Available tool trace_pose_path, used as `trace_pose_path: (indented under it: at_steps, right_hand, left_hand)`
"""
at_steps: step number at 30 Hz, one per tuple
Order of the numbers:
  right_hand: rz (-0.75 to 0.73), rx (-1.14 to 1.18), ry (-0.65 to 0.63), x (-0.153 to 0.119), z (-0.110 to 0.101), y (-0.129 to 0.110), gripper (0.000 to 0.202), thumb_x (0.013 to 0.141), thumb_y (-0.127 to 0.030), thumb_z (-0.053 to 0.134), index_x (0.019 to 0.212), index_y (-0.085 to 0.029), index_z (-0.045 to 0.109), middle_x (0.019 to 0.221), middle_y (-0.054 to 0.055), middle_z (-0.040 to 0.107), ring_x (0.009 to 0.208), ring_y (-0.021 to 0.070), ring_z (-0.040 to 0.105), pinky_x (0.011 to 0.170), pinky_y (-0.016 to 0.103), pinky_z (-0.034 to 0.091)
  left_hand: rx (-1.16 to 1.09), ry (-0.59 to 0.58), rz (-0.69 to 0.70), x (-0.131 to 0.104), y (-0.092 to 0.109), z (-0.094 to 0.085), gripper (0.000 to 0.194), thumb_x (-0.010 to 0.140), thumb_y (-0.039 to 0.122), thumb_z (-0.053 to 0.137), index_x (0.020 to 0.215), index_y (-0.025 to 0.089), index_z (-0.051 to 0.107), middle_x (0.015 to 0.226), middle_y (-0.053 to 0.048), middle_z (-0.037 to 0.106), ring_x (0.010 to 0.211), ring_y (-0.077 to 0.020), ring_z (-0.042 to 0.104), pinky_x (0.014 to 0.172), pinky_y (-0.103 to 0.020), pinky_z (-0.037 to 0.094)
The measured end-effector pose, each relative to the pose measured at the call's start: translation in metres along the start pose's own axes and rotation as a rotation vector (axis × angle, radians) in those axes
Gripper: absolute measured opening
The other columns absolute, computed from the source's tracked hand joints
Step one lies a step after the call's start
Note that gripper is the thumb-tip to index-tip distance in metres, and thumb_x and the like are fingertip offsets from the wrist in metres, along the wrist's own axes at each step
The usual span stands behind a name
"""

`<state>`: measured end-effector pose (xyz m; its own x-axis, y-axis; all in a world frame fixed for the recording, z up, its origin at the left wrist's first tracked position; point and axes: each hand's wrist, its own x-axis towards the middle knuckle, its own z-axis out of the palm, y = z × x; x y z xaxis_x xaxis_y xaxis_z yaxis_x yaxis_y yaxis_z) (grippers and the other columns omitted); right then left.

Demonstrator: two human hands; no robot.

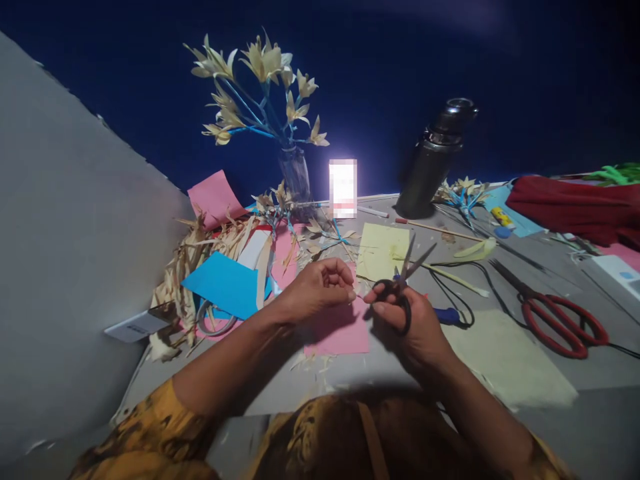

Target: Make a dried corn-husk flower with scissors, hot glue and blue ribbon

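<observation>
My right hand [407,323] is closed around the dark handles of a small pair of scissors [406,273], whose blades stand apart and point up and away from me. Thumb and fingers of my left hand [327,283] are pinched together close to my right fingertips. Whatever the left pinch holds is too small to make out. Both hands are above a pink paper sheet [345,333] on the table. Just beyond them lies a pale yellow paper [383,250]. Pale scraps [320,367] are scattered on the near side of the pink sheet.
A glass vase [295,177] of dried-husk flowers [265,63] and a dark flask [430,163] stand at the back. Large red-handled scissors [560,320] lie right, beside a pale sheet [510,360]. Blue paper [225,283] and husks [175,273] crowd the left wall. A bright light [343,187] shines behind.
</observation>
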<state>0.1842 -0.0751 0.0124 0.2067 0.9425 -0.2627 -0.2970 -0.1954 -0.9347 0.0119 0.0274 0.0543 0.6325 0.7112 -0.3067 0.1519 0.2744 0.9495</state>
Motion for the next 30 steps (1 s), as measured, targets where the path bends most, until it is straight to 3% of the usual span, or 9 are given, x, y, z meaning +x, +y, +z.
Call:
trace_pose_path:
  at_steps: [4, 7, 14, 20, 27, 30]
  right_hand:
    - [0.010, 0.060, -0.067, 0.003, 0.010, -0.003, 0.038, 0.063, -0.035, 0.087, 0.088, -0.016, 0.068, 0.076, 0.000, 0.064, 0.061, 0.0116, 0.051, 0.056, 0.024, 0.040]
    - [0.019, 0.082, -0.081, -0.002, 0.015, -0.004, 0.039, 0.060, -0.032, 0.089, 0.087, -0.016, 0.067, 0.072, -0.002, 0.062, 0.059, 0.0104, 0.048, 0.055, 0.023, 0.037]
    - [0.052, 0.296, -0.037, -0.012, 0.019, -0.004, 0.037, 0.059, -0.030, 0.090, 0.082, -0.015, 0.065, 0.072, -0.003, 0.058, 0.060, 0.0091, 0.046, 0.055, 0.022, 0.038]
    - [0.110, 0.393, -0.091, -0.019, 0.021, -0.001, 0.039, 0.055, -0.028, 0.092, 0.081, -0.016, 0.065, 0.070, -0.003, 0.060, 0.060, 0.0091, 0.051, 0.055, 0.020, 0.042]
    - [0.147, 0.511, -0.168, -0.023, 0.017, -0.002, 0.029, 0.059, -0.021, 0.089, 0.078, -0.015, 0.068, 0.066, -0.004, 0.056, 0.052, 0.0046, 0.042, 0.042, 0.014, 0.033]
    - [0.146, 0.520, -0.175, -0.025, 0.017, 0.001, 0.027, 0.060, -0.020, 0.088, 0.077, -0.015, 0.068, 0.067, -0.003, 0.059, 0.050, 0.0050, 0.046, 0.042, 0.015, 0.037]
  left_hand:
    - [0.006, -0.026, 0.040, -0.020, 0.003, 0.014, 0.029, 0.065, 0.026, 0.084, 0.073, 0.017, 0.058, 0.076, -0.001, 0.063, 0.069, -0.0116, 0.058, 0.063, -0.023, 0.044]
    - [-0.031, -0.040, 0.025, -0.029, -0.001, 0.019, 0.030, 0.066, 0.028, 0.085, 0.074, 0.016, 0.059, 0.076, -0.001, 0.064, 0.065, -0.0111, 0.057, 0.060, -0.023, 0.042]
    - [-0.450, -0.009, -0.119, -0.047, -0.027, 0.037, 0.035, 0.068, 0.037, 0.087, 0.087, 0.018, 0.064, 0.069, 0.002, 0.059, 0.060, -0.0112, 0.057, 0.067, -0.030, 0.052]
    - [-0.483, 0.107, 0.091, -0.039, -0.052, 0.059, 0.028, 0.068, 0.028, 0.087, 0.072, 0.015, 0.062, 0.066, 0.001, 0.061, 0.060, -0.0108, 0.056, 0.062, -0.024, 0.045]
    - [-0.726, 0.001, 0.212, -0.045, -0.059, 0.060, 0.030, 0.064, 0.020, 0.087, 0.067, 0.016, 0.057, 0.073, 0.002, 0.055, 0.070, -0.0133, 0.058, 0.069, -0.028, 0.049]
    - [-0.790, -0.041, 0.174, -0.050, -0.058, 0.058, 0.033, 0.066, 0.031, 0.088, 0.080, 0.017, 0.061, 0.079, 0.001, 0.057, 0.069, -0.0129, 0.057, 0.069, -0.029, 0.050]
